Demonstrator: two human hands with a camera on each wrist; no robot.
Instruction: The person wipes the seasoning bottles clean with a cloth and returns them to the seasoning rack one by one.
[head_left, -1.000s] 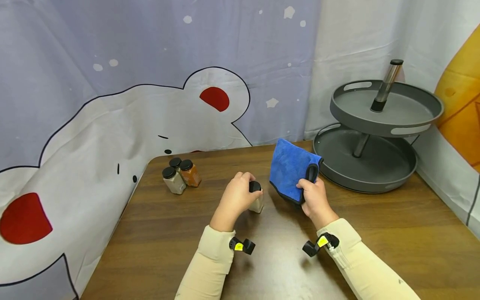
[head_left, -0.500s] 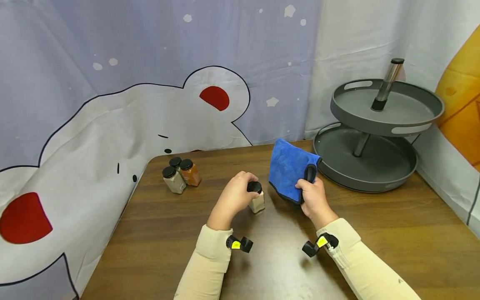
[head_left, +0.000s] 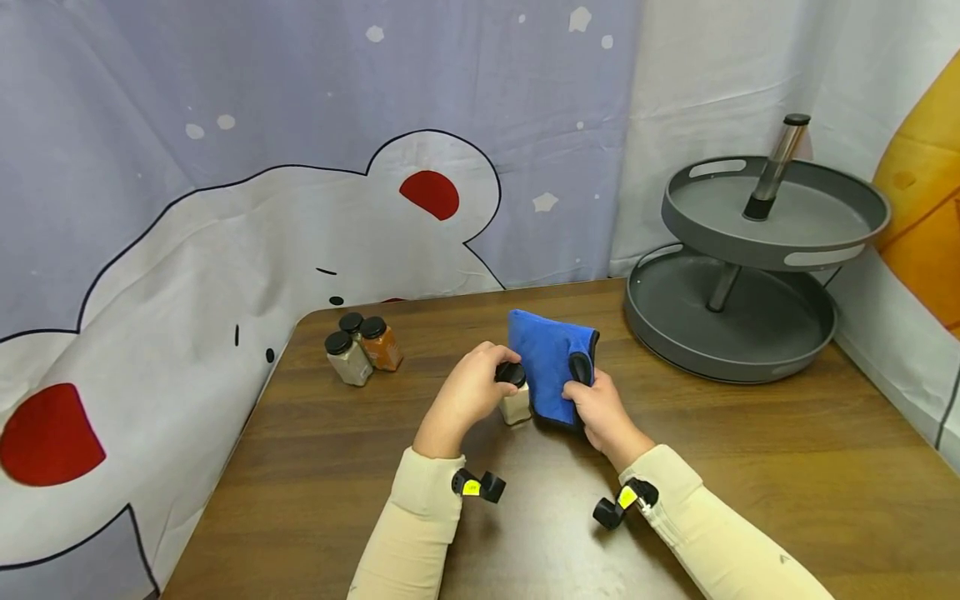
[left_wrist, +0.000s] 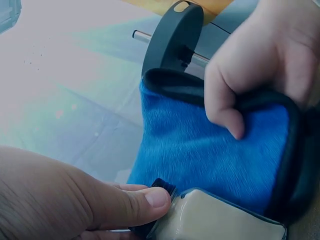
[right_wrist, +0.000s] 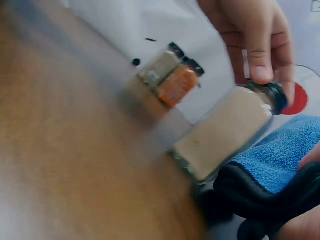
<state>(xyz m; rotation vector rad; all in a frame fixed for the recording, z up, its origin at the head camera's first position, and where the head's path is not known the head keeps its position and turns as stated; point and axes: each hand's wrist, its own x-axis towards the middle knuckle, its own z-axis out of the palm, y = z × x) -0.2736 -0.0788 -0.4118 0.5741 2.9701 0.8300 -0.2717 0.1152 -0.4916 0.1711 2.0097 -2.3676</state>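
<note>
My left hand [head_left: 468, 387] grips the black lid of a square glass spice jar [head_left: 516, 407] filled with pale powder. The jar is upright at the middle of the table, its lid partly covered by my fingers. In the right wrist view the same jar [right_wrist: 225, 135] shows its full pale side. A folded blue cloth [head_left: 551, 362] with black edging and a black loop is pinched in my right hand [head_left: 603, 412]. The cloth stands right beside the jar, overlapping its right side in the head view. In the left wrist view the cloth [left_wrist: 200, 155] spreads behind the jar.
Three more spice jars, one with orange powder [head_left: 382, 348] and one with pale powder [head_left: 349, 363], cluster at the table's back left. A grey two-tier round tray stand [head_left: 750, 367] occupies the back right. A printed curtain [head_left: 300, 233] hangs behind the wooden table [head_left: 337, 475].
My right hand has moved left with the blue cloth, bringing it up against the jar's side. The left hand shifted the jar slightly right earlier and now stays in place.
</note>
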